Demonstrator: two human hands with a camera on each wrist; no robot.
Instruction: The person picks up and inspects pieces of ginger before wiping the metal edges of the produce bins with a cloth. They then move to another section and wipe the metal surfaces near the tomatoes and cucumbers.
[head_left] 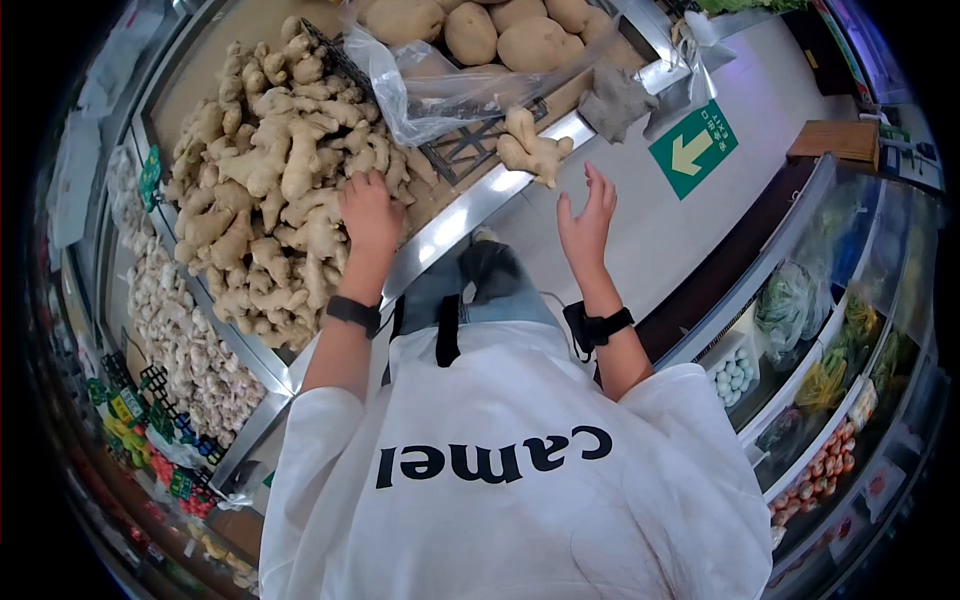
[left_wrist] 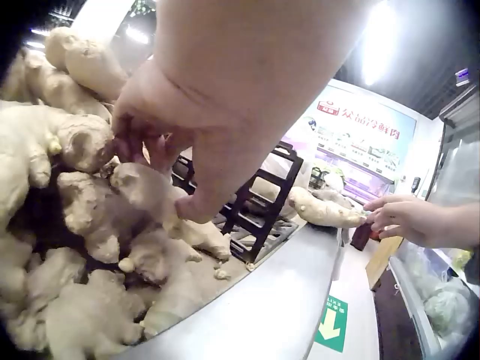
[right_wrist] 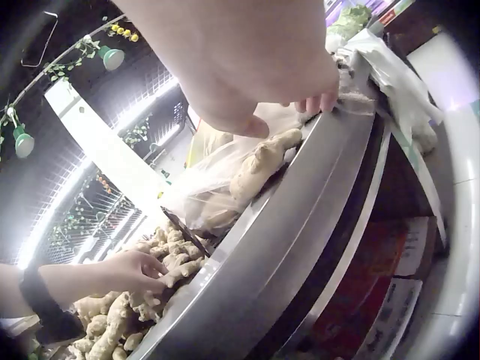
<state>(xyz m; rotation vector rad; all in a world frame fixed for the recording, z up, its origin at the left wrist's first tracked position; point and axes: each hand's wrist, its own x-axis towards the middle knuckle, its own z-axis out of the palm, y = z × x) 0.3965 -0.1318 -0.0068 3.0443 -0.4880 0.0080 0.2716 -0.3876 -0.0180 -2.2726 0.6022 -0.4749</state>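
We see a heap of knobbly, tan ginger (head_left: 270, 180) inside the metal rim (head_left: 455, 220); the left hand (head_left: 371, 212) curls its fingers round some. On the rim, we note a branched root (head_left: 533, 150) near the right hand (head_left: 588, 222), loosely spread, empty.

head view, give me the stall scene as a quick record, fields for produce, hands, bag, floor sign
main produce: ginger pile
other produce: potatoes past the black crate divider; garlic in the next bin
lone piece: single ginger root at the metal edge
left hand: fingers curled over ginger in the pile
right hand: open, beside the lone root
bag: clear plastic bag by the potatoes
floor sign: green, pale arrow, reads EXIT
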